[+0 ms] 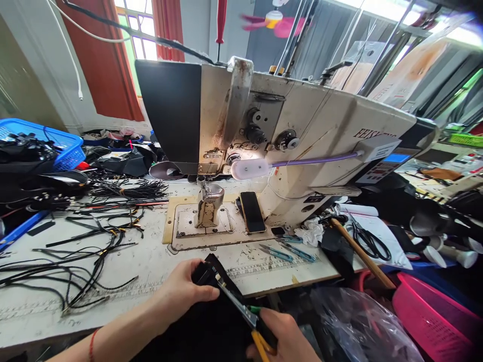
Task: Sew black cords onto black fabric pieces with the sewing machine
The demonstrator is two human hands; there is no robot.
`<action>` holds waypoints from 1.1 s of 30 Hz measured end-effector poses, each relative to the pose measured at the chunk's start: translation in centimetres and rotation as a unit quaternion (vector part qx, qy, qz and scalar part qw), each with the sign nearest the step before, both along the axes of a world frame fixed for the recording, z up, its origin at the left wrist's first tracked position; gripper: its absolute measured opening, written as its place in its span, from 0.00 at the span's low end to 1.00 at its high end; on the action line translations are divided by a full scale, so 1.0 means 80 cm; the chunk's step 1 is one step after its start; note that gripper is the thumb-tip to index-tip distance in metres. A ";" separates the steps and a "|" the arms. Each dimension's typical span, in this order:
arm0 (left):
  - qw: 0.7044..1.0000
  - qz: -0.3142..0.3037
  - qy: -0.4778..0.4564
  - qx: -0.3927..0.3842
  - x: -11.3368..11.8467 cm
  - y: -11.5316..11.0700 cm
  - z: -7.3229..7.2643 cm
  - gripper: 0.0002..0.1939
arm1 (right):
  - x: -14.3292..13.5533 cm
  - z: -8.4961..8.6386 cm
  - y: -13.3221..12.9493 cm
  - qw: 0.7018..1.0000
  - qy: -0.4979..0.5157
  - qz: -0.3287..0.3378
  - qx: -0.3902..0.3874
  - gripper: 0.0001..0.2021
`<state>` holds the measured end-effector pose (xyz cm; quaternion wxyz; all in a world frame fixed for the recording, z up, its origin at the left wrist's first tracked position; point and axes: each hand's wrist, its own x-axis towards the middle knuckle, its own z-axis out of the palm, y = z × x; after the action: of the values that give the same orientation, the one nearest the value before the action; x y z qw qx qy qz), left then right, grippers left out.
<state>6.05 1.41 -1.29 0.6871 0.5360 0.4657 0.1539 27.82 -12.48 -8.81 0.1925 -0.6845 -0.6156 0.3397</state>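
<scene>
Near the table's front edge, my left hand (pixel 183 286) pinches a dark black piece of material (pixel 222 269) between thumb and fingers. My right hand (pixel 285 332) is closed around the handles of a pair of scissors (pixel 243 310), with yellow and some green showing on them. Their metal blades point up and left, and the tips meet the black piece beside my left thumb. A small pale bit shows at the tips. Behind my hands stands a post-bed sewing machine (pixel 302 120), its post (pixel 209 208) rising from the base plate.
A phone (pixel 252 212) lies beside the post. Several blue thread snips (pixel 277 252) rest on the table right of it. Black cords (pixel 101 246) spread over the left side, near a blue basket (pixel 70 151). At right are black-handled scissors (pixel 370 241), a wooden-handled tool (pixel 362 254) and a pink basket (pixel 433 317).
</scene>
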 end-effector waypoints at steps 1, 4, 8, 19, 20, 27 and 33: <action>1.000 -0.008 0.005 -0.010 -0.001 0.001 0.001 0.17 | 0.001 -0.002 0.000 1.000 -0.005 -0.001 0.006 0.19; 0.999 -0.010 0.015 -0.046 -0.004 0.000 0.006 0.17 | 0.002 0.006 0.001 0.999 -0.039 0.009 0.006 0.19; 0.998 0.015 0.011 -0.068 -0.007 -0.004 0.013 0.16 | -0.005 0.038 0.007 0.993 -0.106 0.022 -0.044 0.12; 0.998 -0.003 -0.021 -0.064 -0.006 -0.006 0.011 0.14 | -0.019 0.035 0.010 0.983 -0.177 0.026 -0.046 0.14; 0.998 -0.004 -0.019 -0.058 -0.006 -0.006 0.011 0.14 | -0.019 0.037 0.010 0.982 -0.180 0.032 -0.053 0.14; 0.999 -0.008 -0.022 -0.046 -0.009 -0.009 0.007 0.16 | -0.020 0.042 0.015 0.980 -0.187 0.041 -0.059 0.13; 0.999 0.000 -0.011 -0.047 -0.008 -0.007 0.008 0.16 | -0.022 0.040 0.016 0.982 -0.176 0.046 -0.053 0.13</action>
<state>5.38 0.81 -0.62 0.7165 0.5013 0.4651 0.1377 26.04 -11.23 -5.62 0.0283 -0.7138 -0.6519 0.2543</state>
